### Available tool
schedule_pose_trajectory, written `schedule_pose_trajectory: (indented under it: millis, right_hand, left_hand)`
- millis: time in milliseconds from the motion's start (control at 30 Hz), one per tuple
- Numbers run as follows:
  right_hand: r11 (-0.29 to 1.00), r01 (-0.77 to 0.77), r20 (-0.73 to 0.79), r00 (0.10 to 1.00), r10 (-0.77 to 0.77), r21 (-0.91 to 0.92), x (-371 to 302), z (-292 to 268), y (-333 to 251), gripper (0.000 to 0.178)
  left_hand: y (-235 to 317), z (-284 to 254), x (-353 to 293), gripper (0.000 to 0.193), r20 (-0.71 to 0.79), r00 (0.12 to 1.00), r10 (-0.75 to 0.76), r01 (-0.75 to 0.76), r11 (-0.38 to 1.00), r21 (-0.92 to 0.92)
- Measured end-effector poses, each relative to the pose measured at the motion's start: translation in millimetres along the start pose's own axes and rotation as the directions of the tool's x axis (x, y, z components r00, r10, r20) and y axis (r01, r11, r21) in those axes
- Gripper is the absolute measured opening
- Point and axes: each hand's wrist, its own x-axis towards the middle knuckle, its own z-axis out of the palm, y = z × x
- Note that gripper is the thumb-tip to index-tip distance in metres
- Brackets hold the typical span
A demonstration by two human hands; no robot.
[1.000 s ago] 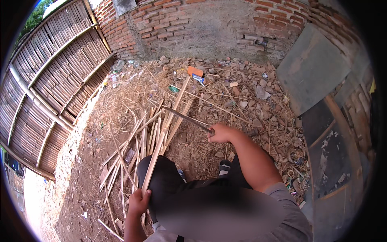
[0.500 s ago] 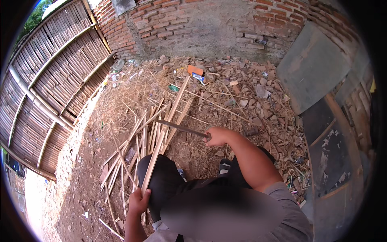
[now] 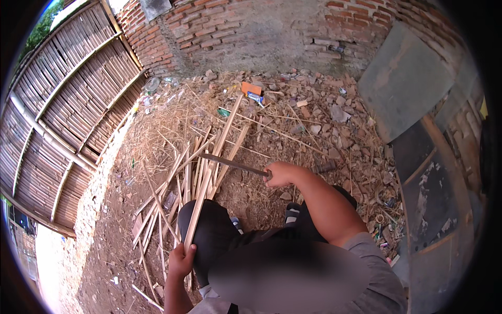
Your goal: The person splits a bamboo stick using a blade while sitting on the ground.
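My left hand (image 3: 181, 260) grips the near end of a long split bamboo strip (image 3: 209, 175) that runs away from me across my knee toward the wall. My right hand (image 3: 280, 174) holds the handle of a long dark blade (image 3: 230, 163), a machete-like knife. The blade points left and its edge lies across the bamboo strip, about midway along it. More split bamboo strips (image 3: 172, 188) lie in a loose pile on the dirt just left of the one I hold.
A woven bamboo fence panel (image 3: 57, 115) stands on the left. A brick wall (image 3: 261, 31) closes the far side, with rubble and stones (image 3: 324, 120) at its foot. Grey boards (image 3: 408, 83) lean at the right. Dry straw covers the ground.
My right hand has brought the blade down and toward me, from above the strips to across the held strip. My left hand keeps its grip.
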Motion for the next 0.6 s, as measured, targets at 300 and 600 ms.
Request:
schedule_pose_trajectory:
  millis: [300, 600]
  right_hand:
    - [1.000, -0.003, 0.018, 1.000, 0.002, 0.014, 7, 5, 7, 0.030]
    - [1.000, 0.025, 0.004, 1.000, -0.025, 0.007, 11, 11, 12, 0.037]
  left_hand:
    - [8, -2, -1, 0.043, 0.030, 0.998, -0.048, 0.048, 0.999, -0.009]
    - [5, 0, 0, 0.043, 0.033, 0.999, -0.035, 0.035, 0.999, -0.002]
